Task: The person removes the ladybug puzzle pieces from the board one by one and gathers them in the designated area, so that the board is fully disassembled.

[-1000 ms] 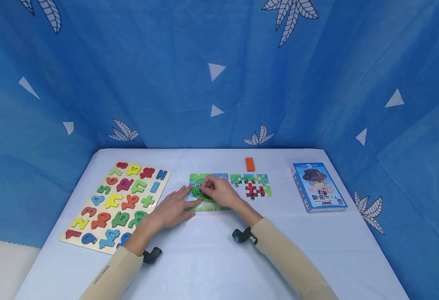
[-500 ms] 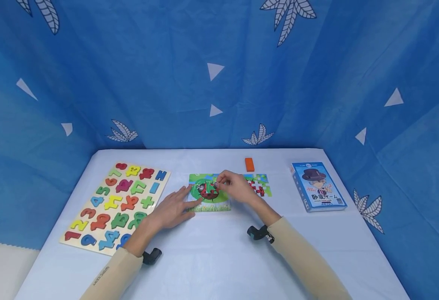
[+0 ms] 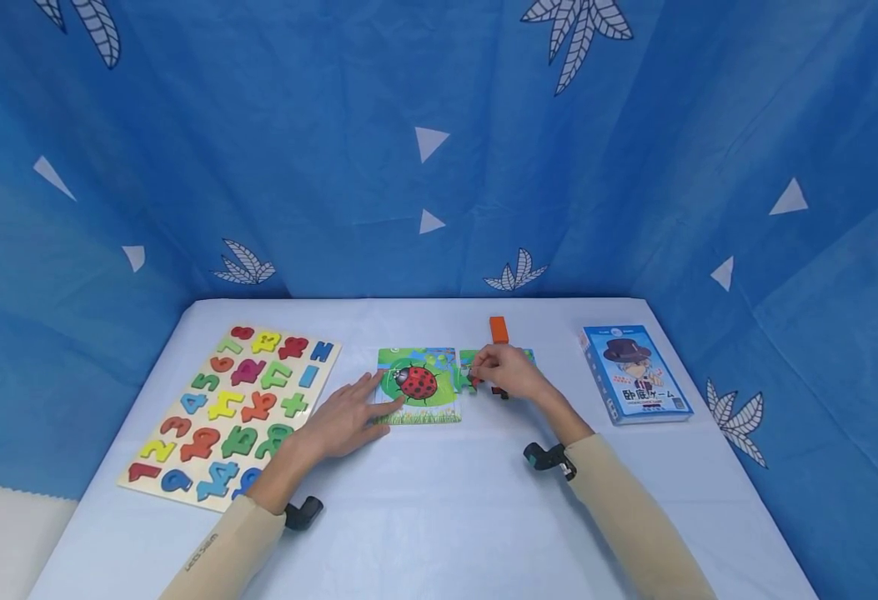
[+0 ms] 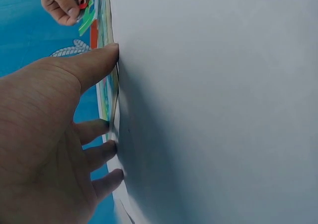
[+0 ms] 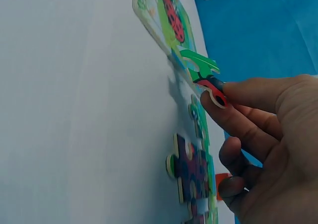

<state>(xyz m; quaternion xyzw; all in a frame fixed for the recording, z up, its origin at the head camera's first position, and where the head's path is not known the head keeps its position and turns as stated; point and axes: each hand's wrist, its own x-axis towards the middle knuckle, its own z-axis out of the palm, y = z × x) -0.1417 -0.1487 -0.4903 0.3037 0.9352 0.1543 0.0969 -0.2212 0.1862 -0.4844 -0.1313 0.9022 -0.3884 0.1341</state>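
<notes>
Between thumb and fingers my right hand (image 3: pixel 512 372) pinches a green, red and black jigsaw piece (image 5: pixel 201 71), held above the table. Close below it lie joined and loose jigsaw pieces (image 5: pixel 191 167), partly covered by the hand in the head view. To their left is a ladybug picture board (image 3: pixel 423 408), a red spotted ladybug on green with grass along the bottom. My left hand (image 3: pixel 344 419) rests with fingers spread at that board's left edge, its fingertips touching the surface and holding nothing.
A wooden number board (image 3: pixel 213 400) with coloured numerals lies on the left, partly under the left forearm. An orange block (image 3: pixel 499 328) sits behind the jigsaw pieces. A blue game box (image 3: pixel 637 375) lies on the right. Blue curtain (image 3: pixel 378 167) hangs behind the white table (image 3: pixel 431 525).
My right hand has moved right from the ladybug board to over the jigsaw pieces, carrying the piece with it. The ladybug picture is now uncovered. The left hand has stayed in place.
</notes>
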